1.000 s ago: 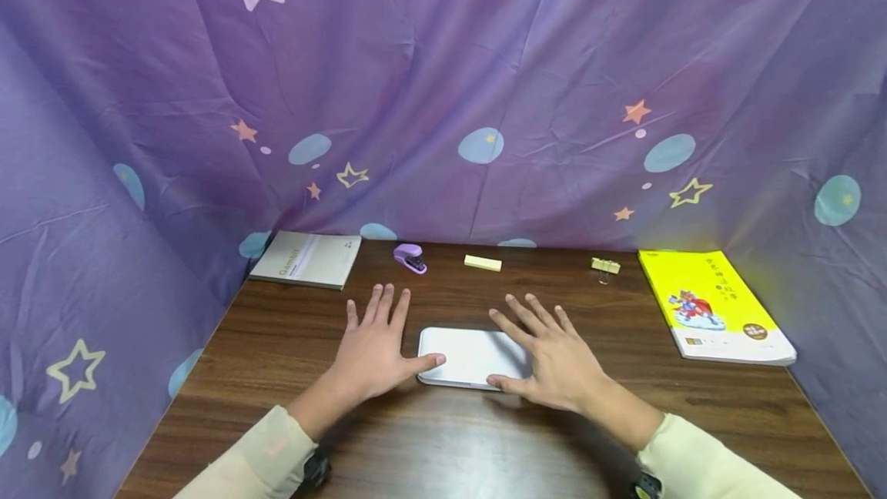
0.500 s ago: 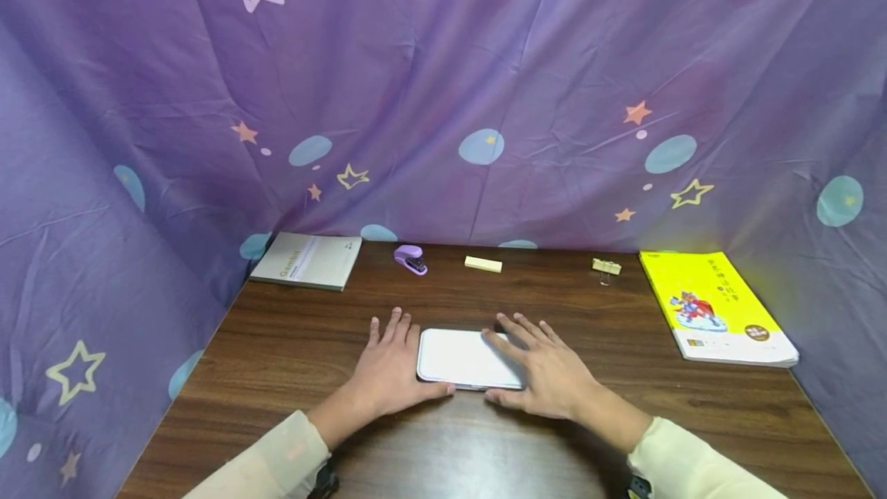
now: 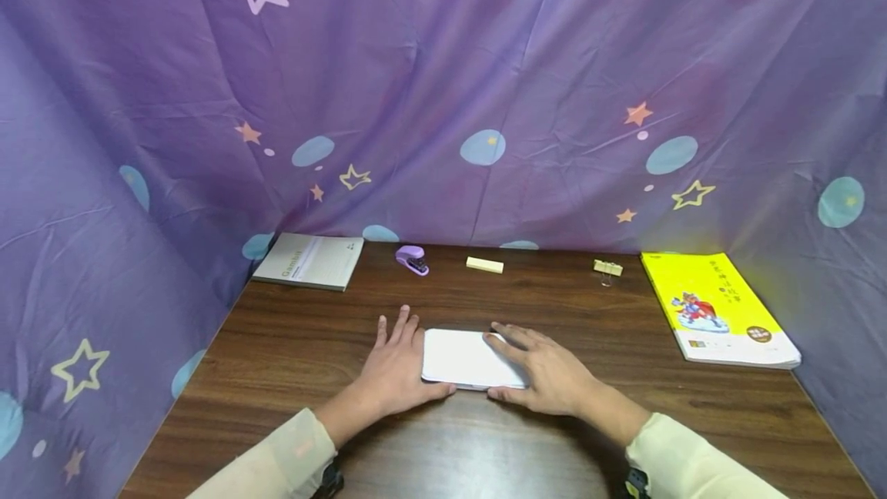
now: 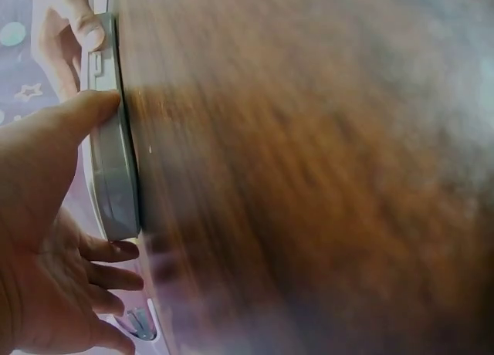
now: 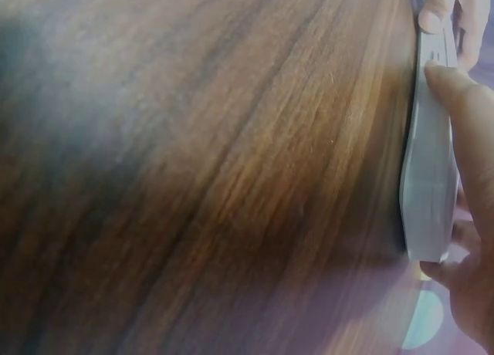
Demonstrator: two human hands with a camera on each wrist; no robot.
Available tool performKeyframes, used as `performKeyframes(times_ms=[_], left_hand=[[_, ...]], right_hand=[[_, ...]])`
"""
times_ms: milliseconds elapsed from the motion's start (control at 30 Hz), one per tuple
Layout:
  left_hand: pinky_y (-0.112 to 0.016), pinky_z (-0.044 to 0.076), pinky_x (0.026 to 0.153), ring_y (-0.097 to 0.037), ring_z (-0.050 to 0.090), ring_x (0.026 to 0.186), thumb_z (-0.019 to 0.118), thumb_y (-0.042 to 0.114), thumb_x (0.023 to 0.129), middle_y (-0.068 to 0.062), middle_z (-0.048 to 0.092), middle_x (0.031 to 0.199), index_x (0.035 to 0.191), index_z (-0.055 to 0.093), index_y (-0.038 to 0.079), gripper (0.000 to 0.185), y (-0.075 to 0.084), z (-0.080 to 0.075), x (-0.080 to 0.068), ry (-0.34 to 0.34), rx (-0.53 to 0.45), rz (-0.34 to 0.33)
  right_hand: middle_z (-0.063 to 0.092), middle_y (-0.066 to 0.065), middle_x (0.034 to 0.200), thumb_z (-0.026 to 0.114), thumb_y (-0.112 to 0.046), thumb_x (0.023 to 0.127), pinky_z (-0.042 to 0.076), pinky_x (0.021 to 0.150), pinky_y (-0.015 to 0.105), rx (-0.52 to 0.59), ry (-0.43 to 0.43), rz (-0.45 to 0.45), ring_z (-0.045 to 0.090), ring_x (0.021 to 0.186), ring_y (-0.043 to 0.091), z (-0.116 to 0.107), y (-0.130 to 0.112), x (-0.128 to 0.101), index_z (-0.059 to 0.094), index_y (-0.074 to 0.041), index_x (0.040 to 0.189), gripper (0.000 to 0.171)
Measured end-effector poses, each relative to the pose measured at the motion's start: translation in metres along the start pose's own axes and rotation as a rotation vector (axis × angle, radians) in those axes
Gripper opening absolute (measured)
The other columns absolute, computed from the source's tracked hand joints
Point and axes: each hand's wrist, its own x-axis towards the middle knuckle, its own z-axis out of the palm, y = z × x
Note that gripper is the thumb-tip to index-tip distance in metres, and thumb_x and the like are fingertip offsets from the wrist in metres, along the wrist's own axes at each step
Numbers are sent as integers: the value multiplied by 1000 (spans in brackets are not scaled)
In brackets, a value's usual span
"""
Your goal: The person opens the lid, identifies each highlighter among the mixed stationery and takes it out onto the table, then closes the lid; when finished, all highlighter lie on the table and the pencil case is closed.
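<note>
A flat white case (image 3: 460,356) with rounded corners and a grey side lies on the table in front of me. In the left wrist view, a small catch (image 4: 97,64) shows on its front side. My left hand (image 3: 393,376) is at the case's left end, fingers spread and mostly straight, its thumb against the front edge. At the right end my right hand (image 3: 550,372) holds the case, with the thumb on the front edge and fingers reaching over the top toward the back. The two thumbs are close together, near the catch.
Along the back of the wooden table (image 3: 312,329) lie a grey notebook (image 3: 309,260), a purple stapler (image 3: 413,259), a pale yellow sticky-note pad (image 3: 484,264) and a binder clip (image 3: 607,268). A yellow book (image 3: 717,310) lies at right. Purple curtains (image 3: 388,83) enclose the table.
Both hands have come down onto the case. The left hand moved right and nearer, its thumb dropping to the front edge. The right fingers drew closer together around the right end.
</note>
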Motion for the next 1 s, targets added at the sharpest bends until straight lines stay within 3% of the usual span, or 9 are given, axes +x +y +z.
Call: performKeyframes(times_ms=[267, 1000], left_hand=[[-70, 15, 137, -43, 19, 172, 66, 84, 92, -29, 40, 174, 159, 49, -12, 118, 2, 2, 0, -13, 1, 11], [-64, 18, 139, -42, 21, 172, 70, 82, 91, -29, 44, 171, 157, 49, -14, 119, 4, 0, 2, -9, 9, 11]], right_hand=[[60, 21, 162, 70, -67, 100, 55, 117, 61, 1, 22, -60, 65, 142, 43, 2, 4, 1, 53, -13, 165, 86], [60, 22, 162, 69, -67, 102, 55, 117, 63, 33, -27, -64, 65, 140, 46, -2, 6, 4, 54, -18, 165, 81]])
